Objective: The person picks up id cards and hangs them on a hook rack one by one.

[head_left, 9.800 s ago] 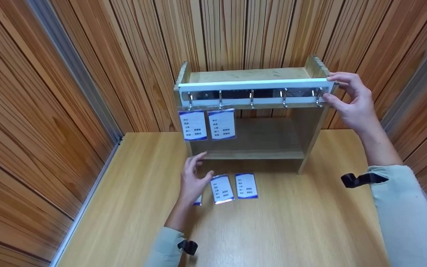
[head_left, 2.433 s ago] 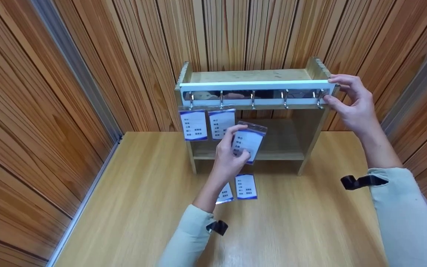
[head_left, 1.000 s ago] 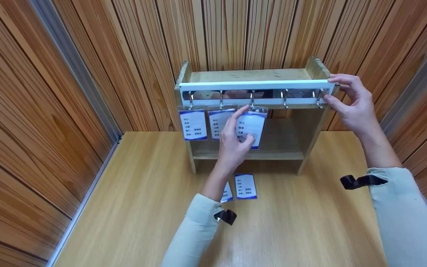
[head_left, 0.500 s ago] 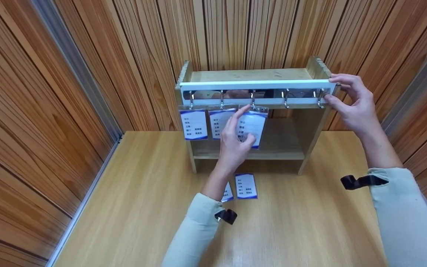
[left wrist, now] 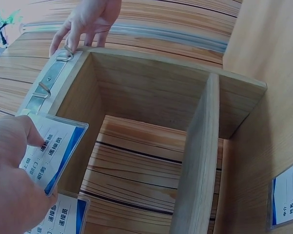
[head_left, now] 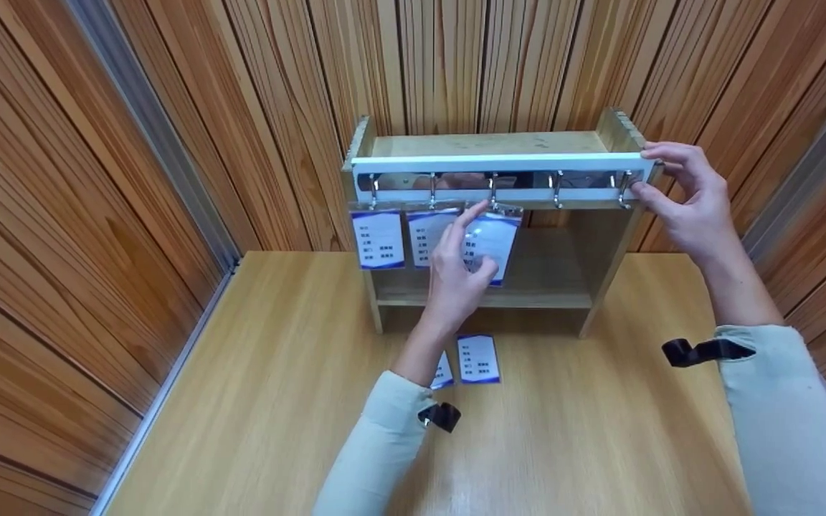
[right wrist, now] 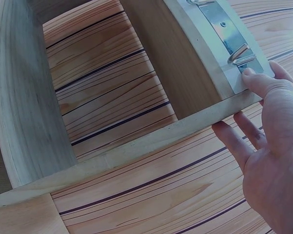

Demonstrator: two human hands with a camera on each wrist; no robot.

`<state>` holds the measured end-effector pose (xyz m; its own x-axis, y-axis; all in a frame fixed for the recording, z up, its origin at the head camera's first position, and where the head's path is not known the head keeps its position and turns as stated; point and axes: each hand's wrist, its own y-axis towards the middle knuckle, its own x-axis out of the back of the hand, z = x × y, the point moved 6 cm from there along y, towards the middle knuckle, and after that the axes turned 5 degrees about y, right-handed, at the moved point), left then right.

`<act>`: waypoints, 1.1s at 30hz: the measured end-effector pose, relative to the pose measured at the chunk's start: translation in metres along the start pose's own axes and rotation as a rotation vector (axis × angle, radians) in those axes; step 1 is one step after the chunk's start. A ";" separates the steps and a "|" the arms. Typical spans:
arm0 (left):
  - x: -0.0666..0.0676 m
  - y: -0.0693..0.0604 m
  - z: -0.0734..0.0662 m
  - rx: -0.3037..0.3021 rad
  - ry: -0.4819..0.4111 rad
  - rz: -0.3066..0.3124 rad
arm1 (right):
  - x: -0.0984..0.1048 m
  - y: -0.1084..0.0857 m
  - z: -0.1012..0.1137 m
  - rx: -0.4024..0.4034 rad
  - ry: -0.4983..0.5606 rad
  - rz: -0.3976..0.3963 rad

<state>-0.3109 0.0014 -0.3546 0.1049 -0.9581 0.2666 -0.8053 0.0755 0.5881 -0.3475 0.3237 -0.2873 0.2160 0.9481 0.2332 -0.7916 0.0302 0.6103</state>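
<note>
My left hand pinches a blue-and-white badge card in a clear sleeve by its side. The card's top edge is at the third hook of a white hook rail; whether its slot is over the hook I cannot tell. In the left wrist view the thumb presses on the card's face. Two more badge cards, a left one and a second one partly behind my hand, hang from the first two hooks. My right hand grips the rail's right end, thumb in front by the last hook.
The rail runs along the front of a wooden shelf on the table. On the table before it lie one badge card and another, partly covered by my left forearm. Wood-panelled walls stand behind and beside.
My left hand has picked a badge card off the table and raised it to the third hook, where it has stayed for the last second. My right hand keeps its hold on the rail.
</note>
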 end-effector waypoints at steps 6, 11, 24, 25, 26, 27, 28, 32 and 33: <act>-0.002 0.001 -0.002 -0.006 0.007 -0.002 | 0.002 0.000 0.002 0.009 0.004 -0.002; -0.004 0.001 0.000 0.013 0.033 0.007 | 0.002 0.000 0.004 0.019 0.016 -0.006; -0.006 0.000 0.005 0.029 0.112 -0.031 | 0.002 0.000 0.001 0.009 0.006 0.000; -0.006 -0.001 0.006 0.021 0.121 -0.040 | 0.001 0.000 0.001 0.009 0.005 0.002; -0.005 -0.002 0.007 0.012 0.127 -0.049 | 0.001 0.000 0.000 0.010 0.004 0.005; -0.004 -0.003 0.008 0.003 0.131 -0.056 | 0.000 0.000 0.000 0.011 0.004 0.006; -0.004 -0.004 0.009 -0.006 0.130 -0.060 | 0.000 0.000 0.000 0.009 0.004 0.007; -0.003 -0.007 0.013 -0.059 0.117 -0.065 | 0.000 0.000 -0.001 0.011 0.004 0.005; -0.002 -0.008 0.014 -0.071 0.113 -0.066 | 0.000 0.000 -0.001 0.011 0.005 0.004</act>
<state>-0.3133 -0.0010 -0.3704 0.2247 -0.9246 0.3077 -0.7513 0.0367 0.6589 -0.3479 0.3240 -0.2875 0.2102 0.9498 0.2319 -0.7858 0.0230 0.6180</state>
